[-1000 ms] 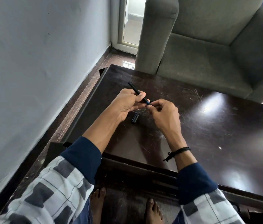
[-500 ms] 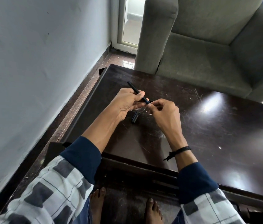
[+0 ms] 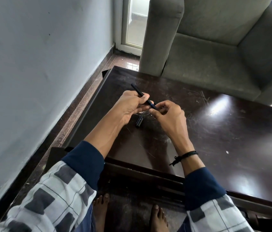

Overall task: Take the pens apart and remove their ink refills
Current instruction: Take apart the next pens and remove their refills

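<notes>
Pen (image 3: 139, 92) in play, one slim black barrel held up above the dark table (image 3: 215, 131), angled from far-left down toward the person's middle. From the head camera, the left hand (image 3: 130, 107) is curled around the barrel's mid-section, thumb pressed on top, fingers closed underneath. The right hand (image 3: 168, 114) is pinched tight on the near end, where a sliver of blue shows (image 3: 152, 103) between the two grips; whether that is a grip section or the refill itself beginning to show, I cannot tell at this size.

Down on the table, just below and between the hands, lies a short black piece (image 3: 139, 121), most likely the cap, apart from the pen and touching neither hand. So my read: cap off, first step done. The tip end looks like the job in hand now, a twist or a pull, and no loose refill is visible anywhere on the table. That leaves the main part unfinished, as I judge it. No other pen shows in this view, so how many remain is anyone's guess. The grey armchair (image 3: 215, 47) beyond the table sits well clear.
</notes>
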Demonstrator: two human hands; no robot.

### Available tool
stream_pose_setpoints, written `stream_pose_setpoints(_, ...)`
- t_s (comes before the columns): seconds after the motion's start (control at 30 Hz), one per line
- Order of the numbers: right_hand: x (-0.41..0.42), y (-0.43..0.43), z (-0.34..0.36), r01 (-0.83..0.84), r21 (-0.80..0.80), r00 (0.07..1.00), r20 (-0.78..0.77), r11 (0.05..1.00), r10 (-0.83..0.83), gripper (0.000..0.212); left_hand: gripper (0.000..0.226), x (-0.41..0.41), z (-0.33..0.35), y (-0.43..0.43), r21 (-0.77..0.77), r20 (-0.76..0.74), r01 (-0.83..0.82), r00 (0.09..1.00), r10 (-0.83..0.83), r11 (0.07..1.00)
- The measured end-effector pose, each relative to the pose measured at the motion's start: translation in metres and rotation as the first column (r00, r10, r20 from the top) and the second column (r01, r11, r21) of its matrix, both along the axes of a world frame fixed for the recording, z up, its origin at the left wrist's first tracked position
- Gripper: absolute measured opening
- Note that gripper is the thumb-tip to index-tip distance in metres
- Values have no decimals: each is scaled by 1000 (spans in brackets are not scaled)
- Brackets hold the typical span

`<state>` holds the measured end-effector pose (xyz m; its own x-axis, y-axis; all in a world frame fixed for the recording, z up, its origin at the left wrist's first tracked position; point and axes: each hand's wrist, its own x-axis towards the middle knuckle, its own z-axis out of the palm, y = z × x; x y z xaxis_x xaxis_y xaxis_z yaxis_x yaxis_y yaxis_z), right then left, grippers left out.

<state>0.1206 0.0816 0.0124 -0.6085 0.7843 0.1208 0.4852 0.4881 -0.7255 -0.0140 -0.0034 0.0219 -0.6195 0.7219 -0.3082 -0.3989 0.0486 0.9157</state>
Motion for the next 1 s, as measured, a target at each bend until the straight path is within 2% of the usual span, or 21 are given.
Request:
stream_pose_setpoints(0.13,0,0,-2,9,-8,1000,17,1000,-9,11,15,2,1,0,-4,-5,6,1000,-6,1000)
stream_pose_setpoints(0.27,0,1,-1,3,-46,999,35,999,-1,20,14,2,1,1,-10,-9,2,1000,-2,1000)
stream_pose_setpoints(0.4,1,-2,1,-2,4,1000,5,1000,2,16,14,1,1,0,-8,-8,9,1000,-9,1000)
stream_pose_setpoints(0.5,0,-1,0,3,-18,1000,26,1000,-3,12,12,2,0,1,-9,-8,11,1000,-11,1000)
stream_pose_setpoints(0.63,0,-1,-1,-12,-45,1000,23,999,13,20,10,1,-1,1,-8,-5,12,1000,-12,1000)
stream_pose_setpoints(0.83,0,-3,0,3,3,1000,16,1000,-3,13,12,2,0,1,-14,-9,18,1000,-19,1000)
stream_pose_setpoints(1.0,-1,-2,-1,-4,-49,999,41,999,6,23,15,3,1,0,-9,2,20,1000,-20,1000)
